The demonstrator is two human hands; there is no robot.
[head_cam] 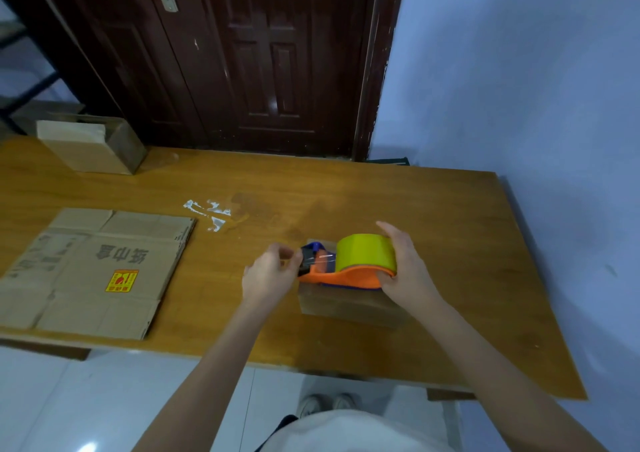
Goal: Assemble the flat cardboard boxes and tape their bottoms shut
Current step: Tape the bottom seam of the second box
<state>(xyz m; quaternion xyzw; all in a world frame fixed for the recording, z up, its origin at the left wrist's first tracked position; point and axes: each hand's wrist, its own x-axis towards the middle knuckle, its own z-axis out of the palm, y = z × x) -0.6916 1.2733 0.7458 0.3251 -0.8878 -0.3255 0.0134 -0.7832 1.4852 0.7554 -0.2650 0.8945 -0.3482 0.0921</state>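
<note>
Both hands (pixel 341 271) hold tape dispenser (pixel 346 264) atop small box (pixel 346 304).

Glossy wooden table (pixel 381 195), matt cardboard (pixel 104 278)

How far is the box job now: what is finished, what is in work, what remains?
Done: one assembled box stands at the table's far left. In hand: the right hand holds the tape dispenser on a small box, while the left hand pinches at its front end. Left: the flat cardboard lies unfolded.
</note>
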